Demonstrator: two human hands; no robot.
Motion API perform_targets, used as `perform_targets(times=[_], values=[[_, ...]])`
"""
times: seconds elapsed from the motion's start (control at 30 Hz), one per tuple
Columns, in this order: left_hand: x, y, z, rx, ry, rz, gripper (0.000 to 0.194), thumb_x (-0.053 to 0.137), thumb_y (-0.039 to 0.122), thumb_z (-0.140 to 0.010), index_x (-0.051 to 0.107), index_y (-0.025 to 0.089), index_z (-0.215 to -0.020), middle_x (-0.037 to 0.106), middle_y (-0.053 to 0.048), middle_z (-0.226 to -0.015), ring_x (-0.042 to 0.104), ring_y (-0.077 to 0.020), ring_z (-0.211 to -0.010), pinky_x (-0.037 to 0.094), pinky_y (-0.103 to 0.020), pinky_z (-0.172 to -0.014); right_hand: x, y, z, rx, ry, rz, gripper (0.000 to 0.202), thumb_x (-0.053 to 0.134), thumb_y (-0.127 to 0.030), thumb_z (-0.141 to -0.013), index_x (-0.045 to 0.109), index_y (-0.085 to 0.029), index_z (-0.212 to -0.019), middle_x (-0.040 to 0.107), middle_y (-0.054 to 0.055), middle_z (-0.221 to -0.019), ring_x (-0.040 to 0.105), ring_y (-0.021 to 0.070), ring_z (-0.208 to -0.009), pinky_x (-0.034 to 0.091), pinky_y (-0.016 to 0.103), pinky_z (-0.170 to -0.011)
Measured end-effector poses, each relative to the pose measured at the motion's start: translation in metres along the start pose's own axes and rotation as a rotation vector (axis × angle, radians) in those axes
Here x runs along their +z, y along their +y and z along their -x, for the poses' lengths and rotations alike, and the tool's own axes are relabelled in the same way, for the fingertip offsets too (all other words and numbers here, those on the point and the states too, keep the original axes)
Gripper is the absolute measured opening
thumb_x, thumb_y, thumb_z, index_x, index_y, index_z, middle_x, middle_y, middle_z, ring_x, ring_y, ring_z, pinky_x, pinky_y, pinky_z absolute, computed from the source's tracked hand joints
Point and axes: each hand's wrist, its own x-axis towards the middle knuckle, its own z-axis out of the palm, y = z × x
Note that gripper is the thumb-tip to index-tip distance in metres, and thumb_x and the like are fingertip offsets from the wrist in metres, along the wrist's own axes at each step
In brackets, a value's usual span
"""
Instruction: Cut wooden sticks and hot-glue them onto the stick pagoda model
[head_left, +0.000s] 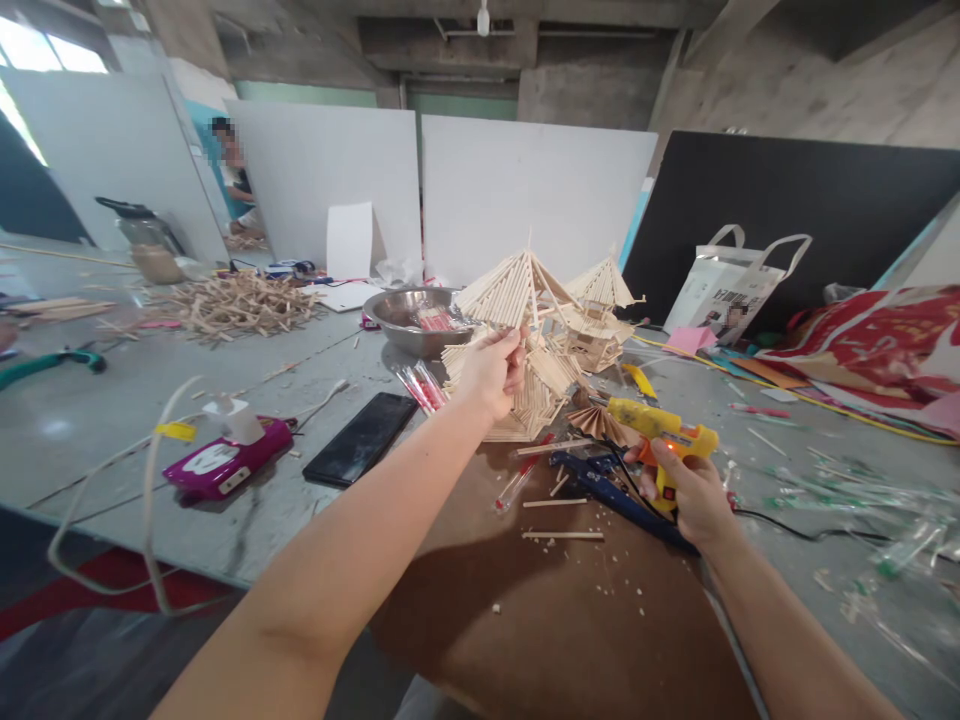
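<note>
1. The left hand [491, 375] has its fingers curled and pressed together on the pale house of thin wooden sticks [540, 395], just under its pointed roof [499, 288]. They seem to pinch it, but I cannot tell which stick. A hard squeeze could snap a stick or tip the roof.

2. The right hand [697, 490] wraps its fingers around the grip of the yellow plastic glue gun [649, 415], to the right of the house. I cannot tell if a finger presses the trigger. An orange light glows on it, so the tip may be hot. If the tip slips toward the house, it could burn the left hand or drip glue on the wrong sticks.

3. The brown folded paper-like fan [600, 425] sits just beside the house, near the tip. A bump could bend it or get glue on it.

4. The blue-handled tool [615, 495] lies in front of the house, under the gun. The gun or its thin black cord [787, 522] could catch on it and jerk the hand.

5. The smaller stick tower [596, 340] stands close behind the house. If the house leans back, both could get hurt.
</note>
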Motion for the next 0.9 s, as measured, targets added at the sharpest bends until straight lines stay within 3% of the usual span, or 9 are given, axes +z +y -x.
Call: perform_targets(times=[0.4,0.7,0.8,0.9], values=[[0.000,0.005,0.001,-0.144,0.034,0.062,0.016,0.039,0.022,-0.078,0.050,0.013,-0.070,0.032,0.008,-0.040,0.017,-0.0012,-0.026,0.007,-0.017,-0.031,0.001,0.000,-0.001,-0.003,0.000,0.018,0.024,0.058,-0.040,-0.067,0.056,-0.017,-0.077,0.060,0.000,-0.064,0.041,0.0040,-0.032,0.035,0.020,-0.034],[-0.001,0.006,0.000,-0.146,0.023,0.074,0.017,0.039,0.021,-0.078,0.050,0.013,-0.068,0.032,0.008,-0.040,0.017,-0.0011,-0.026,0.008,-0.017,-0.030,-0.001,-0.001,0.000,0.014,0.001,0.008,0.026,0.059,-0.041,-0.066,0.056,-0.017,-0.076,0.060,0.000,-0.063,0.040,0.0042,-0.032,0.033,0.020,-0.033],[-0.001,0.004,0.004,-0.147,0.020,0.075,0.017,0.039,0.021,-0.078,0.050,0.013,-0.068,0.031,0.008,-0.041,0.018,-0.0009,-0.026,0.008,-0.016,-0.030,-0.002,-0.004,-0.003,-0.008,0.056,0.021,0.028,0.061,-0.043,-0.063,0.055,-0.016,-0.072,0.059,0.000,-0.061,0.040,0.0041,-0.031,0.032,0.019,-0.032],[-0.004,-0.004,0.012,-0.136,0.016,0.063,0.014,0.041,0.020,-0.077,0.049,0.014,-0.068,0.032,0.008,-0.041,0.018,-0.0008,-0.025,0.009,-0.016,-0.029,-0.006,-0.008,-0.008,-0.041,0.202,0.047,0.033,0.063,-0.047,-0.058,0.053,-0.016,-0.068,0.057,-0.002,-0.055,0.037,0.0041,-0.029,0.031,0.019,-0.030]])
